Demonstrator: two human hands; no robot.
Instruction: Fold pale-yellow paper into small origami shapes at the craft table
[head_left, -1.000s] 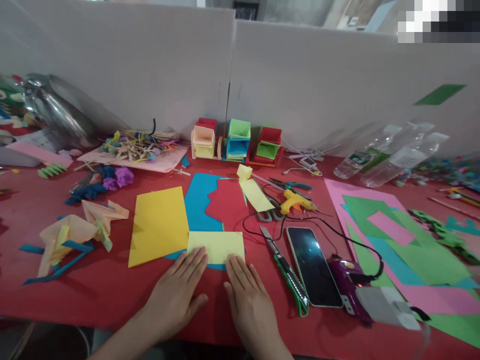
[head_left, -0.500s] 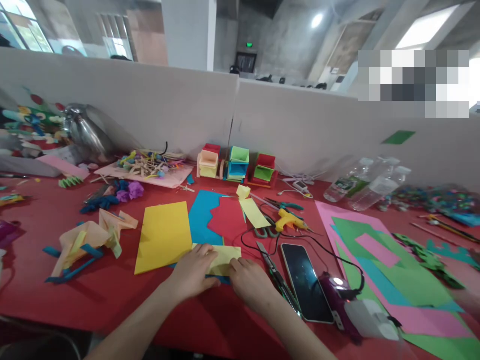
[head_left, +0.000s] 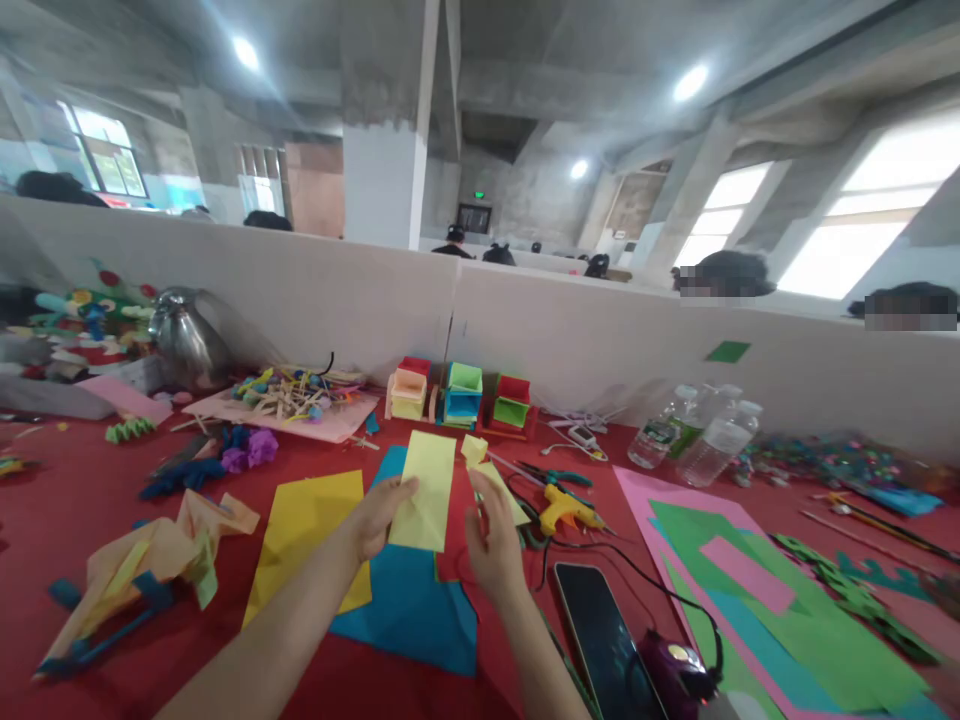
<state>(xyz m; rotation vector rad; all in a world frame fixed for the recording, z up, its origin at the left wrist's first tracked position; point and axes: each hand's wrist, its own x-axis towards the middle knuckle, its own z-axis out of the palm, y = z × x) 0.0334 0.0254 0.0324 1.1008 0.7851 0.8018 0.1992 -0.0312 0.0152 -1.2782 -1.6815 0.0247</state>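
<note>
My left hand pinches the left edge of a pale yellow paper rectangle, which is raised and stands nearly upright above the table. My right hand is to the right of that sheet, its fingers apart and holding nothing. Behind its fingertips lies another pale yellow paper strip, with a small folded yellow paper piece at its upper end. Under the hands are blue paper and red paper, the red one mostly hidden. A bright yellow sheet lies partly behind my left forearm.
A yellow glue gun with its cable, pliers and a phone lie on the right. Small folded paper boxes stand by the partition. Farther right are plastic bottles and green paper; crumpled peach paper is left.
The pale yellow paper has come up off the table in my left hand and turned upright. My right hand has let go of it and moved right. The camera view has tilted upward.
</note>
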